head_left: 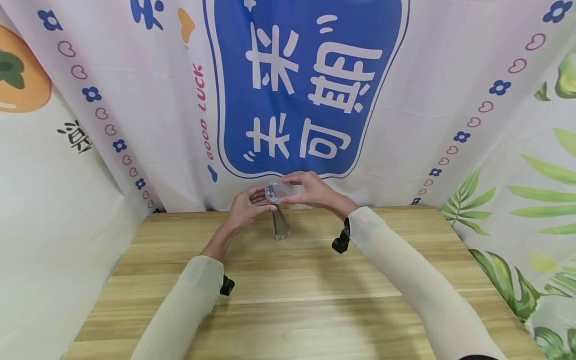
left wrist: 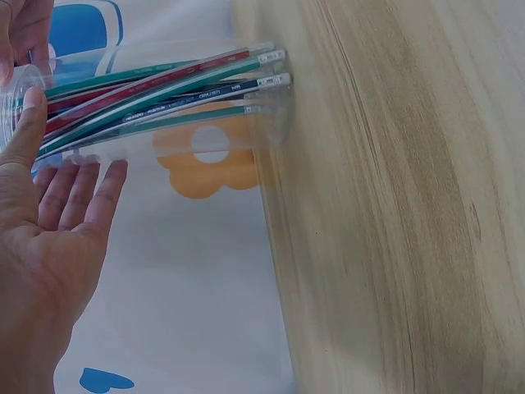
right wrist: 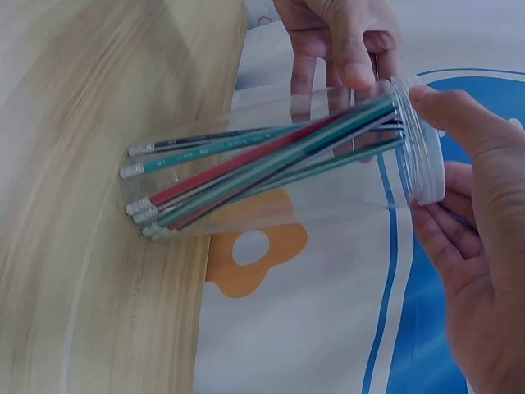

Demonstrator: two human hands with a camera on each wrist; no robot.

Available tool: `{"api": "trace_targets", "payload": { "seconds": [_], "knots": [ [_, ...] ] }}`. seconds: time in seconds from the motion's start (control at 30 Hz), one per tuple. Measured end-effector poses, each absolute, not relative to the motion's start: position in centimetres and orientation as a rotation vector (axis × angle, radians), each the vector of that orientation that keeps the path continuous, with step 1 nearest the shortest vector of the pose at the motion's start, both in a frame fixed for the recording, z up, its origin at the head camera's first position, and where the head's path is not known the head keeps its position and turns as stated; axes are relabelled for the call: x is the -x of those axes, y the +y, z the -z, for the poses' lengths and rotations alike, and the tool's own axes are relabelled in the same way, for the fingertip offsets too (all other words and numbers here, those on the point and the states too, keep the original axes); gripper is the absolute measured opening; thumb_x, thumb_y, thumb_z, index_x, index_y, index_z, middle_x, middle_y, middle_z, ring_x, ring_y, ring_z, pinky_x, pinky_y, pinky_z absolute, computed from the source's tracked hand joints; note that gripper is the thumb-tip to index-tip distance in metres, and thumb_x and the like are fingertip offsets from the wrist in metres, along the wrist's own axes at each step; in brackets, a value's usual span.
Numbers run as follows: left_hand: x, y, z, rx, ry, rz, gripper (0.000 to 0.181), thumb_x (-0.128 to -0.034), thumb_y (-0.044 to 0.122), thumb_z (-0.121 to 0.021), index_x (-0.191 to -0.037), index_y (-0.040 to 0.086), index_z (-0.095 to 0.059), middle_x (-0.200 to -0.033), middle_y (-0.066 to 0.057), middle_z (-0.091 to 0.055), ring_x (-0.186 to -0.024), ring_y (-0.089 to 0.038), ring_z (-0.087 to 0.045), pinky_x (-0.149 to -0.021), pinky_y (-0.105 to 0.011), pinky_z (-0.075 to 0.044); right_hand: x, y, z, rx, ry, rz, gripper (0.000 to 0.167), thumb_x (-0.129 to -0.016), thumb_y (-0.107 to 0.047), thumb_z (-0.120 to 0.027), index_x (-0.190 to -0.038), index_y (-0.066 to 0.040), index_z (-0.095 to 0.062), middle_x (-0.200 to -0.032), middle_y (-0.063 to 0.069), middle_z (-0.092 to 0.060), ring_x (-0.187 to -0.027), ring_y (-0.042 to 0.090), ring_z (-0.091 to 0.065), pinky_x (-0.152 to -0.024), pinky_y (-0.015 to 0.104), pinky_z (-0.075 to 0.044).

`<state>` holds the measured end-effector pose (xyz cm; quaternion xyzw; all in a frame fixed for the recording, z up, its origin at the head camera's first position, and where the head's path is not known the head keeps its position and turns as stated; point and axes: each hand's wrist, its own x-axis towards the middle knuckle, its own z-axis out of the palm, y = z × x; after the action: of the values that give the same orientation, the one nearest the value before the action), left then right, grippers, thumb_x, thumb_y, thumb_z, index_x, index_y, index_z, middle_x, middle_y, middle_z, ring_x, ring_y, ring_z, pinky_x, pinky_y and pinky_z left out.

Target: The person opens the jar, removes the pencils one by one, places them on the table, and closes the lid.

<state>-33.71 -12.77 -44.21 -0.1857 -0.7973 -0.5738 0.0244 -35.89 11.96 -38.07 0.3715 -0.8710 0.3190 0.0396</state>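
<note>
A tall clear plastic jar (head_left: 282, 231) stands on the table near its back edge. Several pencils (right wrist: 271, 160), green, red and dark, lean inside with their eraser ends down. A clear screw-type lid (right wrist: 425, 160) sits at the jar's mouth. My left hand (head_left: 245, 206) holds the jar's upper part from the left, thumb in front and fingers behind. From the right, my right hand (head_left: 312, 190) grips the lid between thumb and fingers. Whether the lid is tight or loose cannot be told.
The wood-grain table (head_left: 283, 300) ends just behind the jar. A printed cloth (head_left: 387, 150) with a blue panel hangs behind it, and more patterned cloth (head_left: 517, 200) hangs at the right. Both wrists carry small black cameras (head_left: 342, 240).
</note>
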Motion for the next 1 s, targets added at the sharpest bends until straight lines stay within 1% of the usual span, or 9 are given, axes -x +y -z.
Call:
{"api": "trace_targets", "payload": {
  "seconds": [0.13,0.2,0.43,0.53,0.6,0.67,0.8,0.87,1.0],
  "knots": [
    [33.8,-12.8,44.3,0.583,-2.470,1.772,0.063,-0.0862,0.008,-0.089,-0.141,-0.004,-0.061,-0.136,-0.023,-0.068,-0.128,-0.036,-0.067,-0.105,-0.041,-0.057,36.6,12.2,38.0,-1.210,-2.684,-1.024,0.062,-0.088,-0.028,-0.088,-0.140,-0.001,-0.067,-0.143,0.016,-0.066,-0.121,0.039,-0.068,-0.097,0.050,-0.059],
    [33.9,-12.8,44.3,0.592,-2.467,1.774,0.063,-0.0862,0.008,-0.089,-0.141,-0.004,-0.061,-0.136,-0.023,-0.068,-0.128,-0.037,-0.067,-0.106,-0.043,-0.057,37.0,12.4,38.0,-1.244,-2.689,-1.037,0.061,-0.089,-0.027,-0.088,-0.141,-0.002,-0.067,-0.144,0.016,-0.066,-0.123,0.039,-0.067,-0.102,0.053,-0.057],
    [34.0,-12.8,44.3,0.604,-2.452,1.774,0.060,-0.0855,0.007,-0.089,-0.138,-0.004,-0.062,-0.136,-0.024,-0.068,-0.128,-0.039,-0.066,-0.109,-0.051,-0.054,37.7,12.9,37.7,-1.320,-2.730,-1.058,0.062,-0.090,-0.024,-0.086,-0.145,-0.006,-0.064,-0.150,0.016,-0.061,-0.131,0.040,-0.063,-0.110,0.054,-0.053],
    [34.0,-13.0,44.3,0.601,-2.455,1.768,0.061,-0.0850,0.007,-0.090,-0.139,-0.004,-0.062,-0.136,-0.024,-0.068,-0.128,-0.039,-0.066,-0.110,-0.054,-0.053,37.5,12.7,37.6,-1.304,-2.754,-1.029,0.063,-0.091,-0.026,-0.085,-0.146,-0.007,-0.064,-0.151,0.015,-0.061,-0.132,0.039,-0.062,-0.110,0.052,-0.053],
    [34.0,-13.0,44.4,0.601,-2.456,1.772,0.063,-0.0848,0.009,-0.090,-0.140,-0.003,-0.062,-0.136,-0.024,-0.068,-0.128,-0.039,-0.066,-0.111,-0.056,-0.051,37.3,12.6,37.5,-1.277,-2.767,-1.006,0.063,-0.091,-0.027,-0.085,-0.147,-0.008,-0.063,-0.151,0.015,-0.061,-0.130,0.039,-0.064,-0.107,0.053,-0.055],
    [33.9,-13.1,44.3,0.597,-2.461,1.778,0.064,-0.0847,0.010,-0.090,-0.141,-0.002,-0.061,-0.137,-0.023,-0.068,-0.129,-0.038,-0.066,-0.112,-0.057,-0.051,37.0,12.5,37.5,-1.254,-2.765,-0.988,0.064,-0.091,-0.028,-0.084,-0.147,-0.007,-0.063,-0.151,0.015,-0.061,-0.129,0.038,-0.065,-0.106,0.050,-0.056],
    [33.8,-13.0,44.3,0.587,-2.463,1.803,0.066,-0.0850,0.012,-0.091,-0.142,-0.002,-0.060,-0.138,-0.022,-0.067,-0.130,-0.036,-0.065,-0.112,-0.057,-0.050,36.4,12.4,37.5,-1.210,-2.733,-0.971,0.065,-0.090,-0.030,-0.085,-0.145,-0.003,-0.063,-0.148,0.016,-0.063,-0.128,0.037,-0.066,-0.108,0.046,-0.056],
    [33.7,-13.0,44.3,0.584,-2.464,1.807,0.067,-0.0851,0.012,-0.091,-0.143,-0.002,-0.060,-0.138,-0.023,-0.067,-0.130,-0.036,-0.065,-0.112,-0.057,-0.050,36.2,12.3,37.5,-1.192,-2.712,-0.959,0.066,-0.089,-0.030,-0.087,-0.143,0.000,-0.064,-0.145,0.017,-0.065,-0.128,0.037,-0.066,-0.108,0.045,-0.056],
    [33.6,-13.0,44.3,0.580,-2.470,1.792,0.067,-0.0849,0.013,-0.091,-0.142,-0.001,-0.060,-0.137,-0.022,-0.068,-0.129,-0.037,-0.065,-0.111,-0.056,-0.051,35.8,12.1,37.5,-1.180,-2.675,-0.928,0.067,-0.086,-0.030,-0.090,-0.139,0.003,-0.066,-0.141,0.019,-0.067,-0.122,0.038,-0.069,-0.101,0.048,-0.060]
  ]
}}
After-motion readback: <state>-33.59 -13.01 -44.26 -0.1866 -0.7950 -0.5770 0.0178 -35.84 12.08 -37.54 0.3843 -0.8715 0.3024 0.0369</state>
